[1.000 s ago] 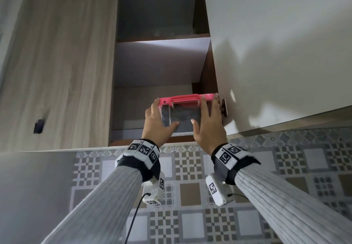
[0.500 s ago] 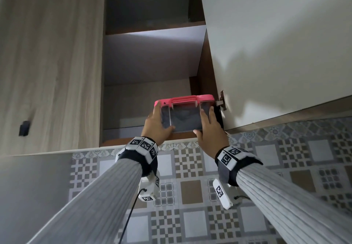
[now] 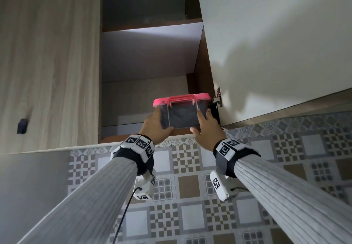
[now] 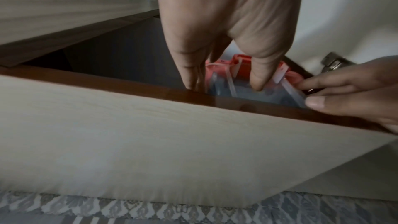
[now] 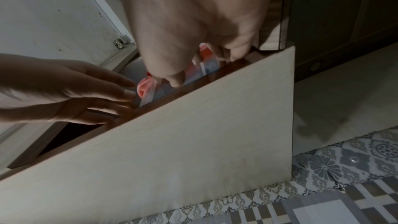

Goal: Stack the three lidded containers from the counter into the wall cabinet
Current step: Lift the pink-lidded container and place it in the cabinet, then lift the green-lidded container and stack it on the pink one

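One clear container with a pink lid (image 3: 182,110) stands at the right end of the wall cabinet's bottom shelf (image 3: 118,139), close to the hinge side. My left hand (image 3: 155,123) lies with straight fingers on its left front corner, thumb at the lower edge. My right hand (image 3: 205,125) touches the right front corner the same way. In the left wrist view, straight fingers of my left hand (image 4: 224,84) touch the container (image 4: 277,94), and my right hand (image 4: 344,94) comes in from the right. The right wrist view shows the pink lid (image 5: 143,88) between the two hands. No other containers are in view.
The cabinet door (image 3: 276,43) stands open on the right, its hinge (image 3: 219,97) right beside the container. A closed wood-grain door (image 3: 49,62) with a dark knob (image 3: 22,125) is on the left. An upper shelf (image 3: 152,26) sits above. Patterned wall tiles (image 3: 190,186) run below.
Both hands have slid down and back along the container; the fingertips no longer reach the pink lid. The container sits a little deeper on the shelf.
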